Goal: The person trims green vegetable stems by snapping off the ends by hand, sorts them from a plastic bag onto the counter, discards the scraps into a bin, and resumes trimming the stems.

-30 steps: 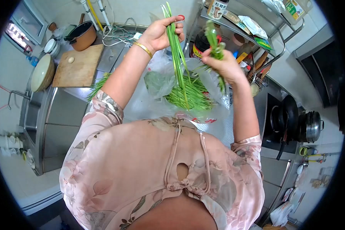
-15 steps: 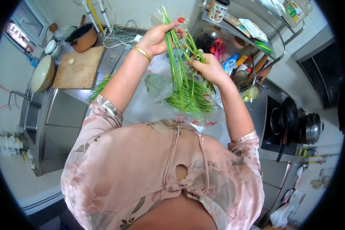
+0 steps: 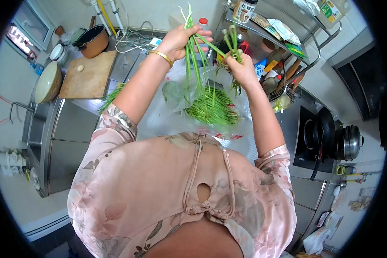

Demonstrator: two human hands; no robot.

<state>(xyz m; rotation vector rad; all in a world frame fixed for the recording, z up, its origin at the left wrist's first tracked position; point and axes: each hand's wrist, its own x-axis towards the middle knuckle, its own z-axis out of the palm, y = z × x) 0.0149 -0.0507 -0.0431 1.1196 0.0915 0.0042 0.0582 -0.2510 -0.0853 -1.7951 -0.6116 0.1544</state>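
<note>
– Garlic chives (image 3: 213,109) in a heap: what stands around them?

– Crumpled clear plastic (image 3: 173,95) spreads under and about the heap. Off to the left there's a cutting board (image 3: 89,84) with a small pale round thing (image 3: 80,68) on it, a pot (image 3: 95,44) behind, and a bowl (image 3: 48,81) at the counter's edge. To the right, a metal rack (image 3: 266,32) crowded with jars and packets, then a black wok (image 3: 325,124) near a steel pot (image 3: 348,142).

– Anything in the way?

– A red-capped bottle (image 3: 203,22) stands just behind the left fingers. The left forearm partly hides a second clump of green blades (image 3: 112,96).

– And the hands?

– Both are raised beyond the heap. The left hand (image 3: 182,41) pinches a few long stalks (image 3: 193,64) between thumb and fingers, other fingers loosely spread; the stalks hang toward the heap. The right hand (image 3: 241,69) is curled tight round a short bunch (image 3: 233,39), cut-looking ends up. One blade slants across between the two hands.

– How does it all look?

– The stalks are thin, straight and smooth, pale at the upper tips. The plastic is filmy and wrinkled with red print, the board plain wood, the bracelet (image 3: 161,58) a smooth gold-coloured band.
</note>
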